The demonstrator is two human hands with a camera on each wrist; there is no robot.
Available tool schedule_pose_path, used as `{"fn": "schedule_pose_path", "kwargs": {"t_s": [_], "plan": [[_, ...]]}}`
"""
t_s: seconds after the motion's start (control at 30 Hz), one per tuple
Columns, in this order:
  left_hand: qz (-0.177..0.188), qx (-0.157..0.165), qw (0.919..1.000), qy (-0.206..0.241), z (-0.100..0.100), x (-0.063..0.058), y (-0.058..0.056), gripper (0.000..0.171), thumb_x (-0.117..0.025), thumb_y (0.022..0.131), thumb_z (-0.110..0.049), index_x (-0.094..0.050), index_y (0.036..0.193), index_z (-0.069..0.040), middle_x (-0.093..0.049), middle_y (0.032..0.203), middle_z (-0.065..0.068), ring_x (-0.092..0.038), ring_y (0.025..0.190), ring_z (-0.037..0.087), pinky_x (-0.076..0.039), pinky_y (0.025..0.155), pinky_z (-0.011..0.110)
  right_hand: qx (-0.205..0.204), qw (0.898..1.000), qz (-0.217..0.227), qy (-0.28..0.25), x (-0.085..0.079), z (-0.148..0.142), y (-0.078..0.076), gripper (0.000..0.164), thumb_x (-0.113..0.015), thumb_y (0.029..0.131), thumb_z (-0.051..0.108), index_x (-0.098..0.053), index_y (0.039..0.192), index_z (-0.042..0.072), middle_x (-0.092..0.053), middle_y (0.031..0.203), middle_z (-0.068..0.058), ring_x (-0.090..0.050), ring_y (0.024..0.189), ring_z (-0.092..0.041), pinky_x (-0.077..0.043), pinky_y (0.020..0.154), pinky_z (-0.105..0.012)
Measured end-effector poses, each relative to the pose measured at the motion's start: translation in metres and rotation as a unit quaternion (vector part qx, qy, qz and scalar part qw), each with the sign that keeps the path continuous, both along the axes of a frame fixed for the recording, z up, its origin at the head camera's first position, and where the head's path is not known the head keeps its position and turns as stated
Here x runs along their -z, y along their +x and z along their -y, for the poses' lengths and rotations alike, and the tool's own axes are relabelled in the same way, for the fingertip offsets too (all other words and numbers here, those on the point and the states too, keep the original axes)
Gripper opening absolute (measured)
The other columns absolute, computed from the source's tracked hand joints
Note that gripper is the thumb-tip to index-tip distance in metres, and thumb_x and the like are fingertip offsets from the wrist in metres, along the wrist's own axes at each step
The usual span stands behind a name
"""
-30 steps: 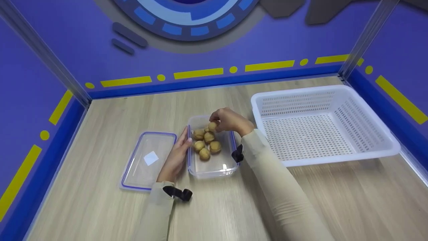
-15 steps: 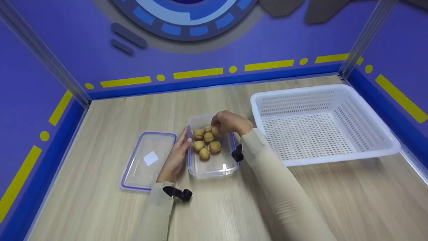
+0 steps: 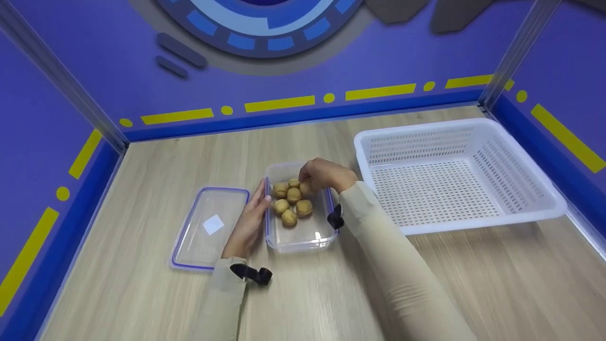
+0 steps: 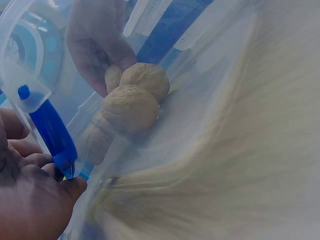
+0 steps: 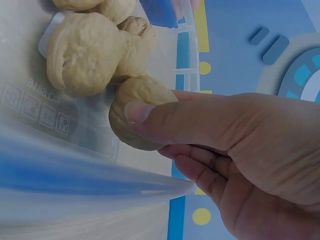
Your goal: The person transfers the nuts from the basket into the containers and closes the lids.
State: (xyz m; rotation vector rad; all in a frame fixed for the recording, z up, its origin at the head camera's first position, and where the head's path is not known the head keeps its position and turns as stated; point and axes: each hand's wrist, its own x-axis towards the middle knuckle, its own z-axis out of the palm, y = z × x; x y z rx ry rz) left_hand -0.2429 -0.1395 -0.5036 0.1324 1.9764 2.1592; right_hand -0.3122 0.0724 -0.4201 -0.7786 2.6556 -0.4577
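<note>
A clear plastic food container (image 3: 303, 246) with a blue-edged rim stands mid-table, with several walnuts (image 3: 294, 194) clustered on its floor. Holding its left side is my left hand (image 3: 248, 222), thumb at the rim and fingers along the outer wall; the left wrist view shows them by a blue strip (image 4: 52, 132). My right hand (image 3: 329, 174) reaches inside at the far right. Its thumb and fingers pinch a walnut (image 5: 140, 112) beside the others, partly hidden by the hand in the head view. Whether that walnut touches the container's floor, I cannot tell.
A clear lid (image 3: 196, 248) with a blue seal and a white square label lies left of the container. To the right stands a white perforated basket (image 3: 435, 194), close to the right forearm. Blue panels (image 3: 303, 85) wall in the table's back and sides.
My right hand has lowered slightly with its walnut, moving a little right and toward me among the others. The left hand and the container have hardly moved.
</note>
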Motion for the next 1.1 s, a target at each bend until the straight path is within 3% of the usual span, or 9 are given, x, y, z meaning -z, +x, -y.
{"fn": "schedule_pose_path", "kwargs": {"t_s": [0.73, 1.1], "plan": [[0.000, 0.002, 0.9999, -0.011, 0.0023, -0.0003, 0.0000, 0.060, -0.038, 0.103, -0.013, -0.007, 0.155, -0.008, 0.001, 0.163, 0.009, 0.005, 0.150, 0.026, 0.002, 0.123, 0.039, -0.034, 0.999, -0.008, 0.014, 0.0015, 0.0001, 0.0023, 0.026, -0.066, 0.081, 0.003, -0.074, 0.106, 0.006, -0.071, 0.105, -0.009, -0.059, 0.089, -0.021, -0.054, 0.086, -0.036], [-0.007, 0.002, 0.9997, -0.021, 0.0016, -0.0019, 0.0011, 0.060, -0.038, 0.103, -0.015, -0.007, 0.155, -0.008, 0.001, 0.163, 0.009, 0.005, 0.150, 0.027, 0.002, 0.123, 0.041, -0.035, 0.999, 0.004, 0.023, 0.0006, -0.0001, 0.0025, 0.028, -0.068, 0.082, 0.009, -0.073, 0.110, 0.006, -0.071, 0.109, -0.011, -0.063, 0.099, -0.025, -0.053, 0.091, -0.036]]}}
